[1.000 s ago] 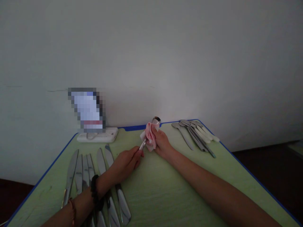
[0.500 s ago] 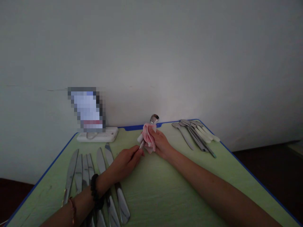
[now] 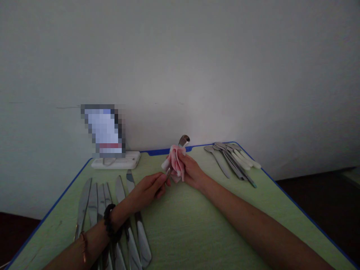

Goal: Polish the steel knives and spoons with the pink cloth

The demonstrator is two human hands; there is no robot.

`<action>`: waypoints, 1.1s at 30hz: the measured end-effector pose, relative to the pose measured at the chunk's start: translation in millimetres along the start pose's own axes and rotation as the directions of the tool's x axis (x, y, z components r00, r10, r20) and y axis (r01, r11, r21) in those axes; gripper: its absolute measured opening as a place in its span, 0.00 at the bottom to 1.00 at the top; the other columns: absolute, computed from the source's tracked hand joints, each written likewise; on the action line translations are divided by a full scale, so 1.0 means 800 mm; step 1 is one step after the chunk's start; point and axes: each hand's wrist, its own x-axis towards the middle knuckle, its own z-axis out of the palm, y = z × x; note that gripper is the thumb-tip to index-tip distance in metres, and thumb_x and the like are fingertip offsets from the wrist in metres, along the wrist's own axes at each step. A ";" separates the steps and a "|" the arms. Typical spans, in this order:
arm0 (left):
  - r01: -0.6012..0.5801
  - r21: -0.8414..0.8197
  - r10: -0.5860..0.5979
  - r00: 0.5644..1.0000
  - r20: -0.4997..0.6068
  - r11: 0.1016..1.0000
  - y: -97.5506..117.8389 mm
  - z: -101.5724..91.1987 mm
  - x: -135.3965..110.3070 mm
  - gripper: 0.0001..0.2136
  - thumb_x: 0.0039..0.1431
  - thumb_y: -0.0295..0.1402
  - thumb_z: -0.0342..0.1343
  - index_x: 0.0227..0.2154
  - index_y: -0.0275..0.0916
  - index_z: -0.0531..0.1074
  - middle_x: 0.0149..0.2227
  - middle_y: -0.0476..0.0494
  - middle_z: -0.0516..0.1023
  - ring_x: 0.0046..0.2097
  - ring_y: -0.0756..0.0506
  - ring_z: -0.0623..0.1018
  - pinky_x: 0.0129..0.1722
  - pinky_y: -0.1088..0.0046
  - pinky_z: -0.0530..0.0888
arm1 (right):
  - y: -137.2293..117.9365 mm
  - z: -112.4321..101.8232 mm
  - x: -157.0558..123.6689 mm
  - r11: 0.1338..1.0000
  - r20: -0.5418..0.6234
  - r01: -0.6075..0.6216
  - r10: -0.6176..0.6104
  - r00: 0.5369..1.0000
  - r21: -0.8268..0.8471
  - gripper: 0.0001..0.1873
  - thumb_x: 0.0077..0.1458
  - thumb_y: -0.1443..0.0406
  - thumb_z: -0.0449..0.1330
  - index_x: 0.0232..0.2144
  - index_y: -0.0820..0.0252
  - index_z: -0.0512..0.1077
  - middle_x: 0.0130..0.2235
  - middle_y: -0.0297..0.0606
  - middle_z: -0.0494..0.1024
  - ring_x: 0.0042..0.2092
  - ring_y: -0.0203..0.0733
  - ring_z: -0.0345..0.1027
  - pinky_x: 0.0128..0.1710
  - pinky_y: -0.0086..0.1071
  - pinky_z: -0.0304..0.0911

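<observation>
A metal spoon (image 3: 184,140) is held above the table's far middle, its bowl pointing up and away from me. My left hand (image 3: 150,186) is closed on the end of its handle. Around the spoon's upper handle, just below the bowl, is a folded pink cloth (image 3: 176,163). My right hand (image 3: 191,168) grips this cloth, with the spoon's stem wrapped inside it. The cloth hides the middle of the stem. Several table knives (image 3: 140,228) lie side by side beneath and beside my left forearm, which covers part of them.
A pile of spoons and other cutlery (image 3: 229,161), some with white handles, lies at the back right of the green table (image 3: 197,232). A blurred-out screen (image 3: 104,129) stands on a white base (image 3: 116,160) at the back left. The wall (image 3: 180,67) rises behind.
The spoon's bowl has shifted very slightly up and right. The cloth has changed its folds a little, and my left hand and forearm have moved slightly left.
</observation>
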 end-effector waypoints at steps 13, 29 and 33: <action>-0.014 0.109 0.020 0.998 -0.057 0.994 -0.001 0.002 0.002 0.18 0.64 0.46 0.35 0.31 0.40 0.63 0.19 0.56 0.60 0.21 0.50 0.61 0.23 0.76 0.60 | 0.008 -0.004 0.004 0.998 -0.019 0.025 -0.026 0.999 -0.052 0.20 0.39 0.55 0.69 0.29 0.64 0.73 0.26 0.35 0.76 0.26 0.33 0.66 0.25 0.27 0.62; -0.010 -0.076 0.002 0.995 -0.103 0.997 -0.003 0.001 0.001 0.17 0.62 0.47 0.41 0.32 0.38 0.65 0.17 0.58 0.58 0.19 0.52 0.59 0.19 0.78 0.57 | 0.007 0.002 0.001 0.998 -0.054 0.047 -0.049 0.997 -0.043 0.19 0.42 0.53 0.68 0.27 0.64 0.72 0.24 0.35 0.74 0.24 0.33 0.65 0.24 0.27 0.63; -0.019 -0.054 0.015 0.996 -0.083 0.998 -0.001 0.002 0.001 0.19 0.63 0.49 0.39 0.33 0.38 0.65 0.18 0.58 0.58 0.19 0.53 0.58 0.19 0.78 0.57 | 0.008 0.000 0.003 0.997 -0.018 0.046 -0.047 0.999 -0.068 0.17 0.42 0.56 0.67 0.26 0.65 0.72 0.22 0.34 0.73 0.21 0.31 0.62 0.20 0.25 0.58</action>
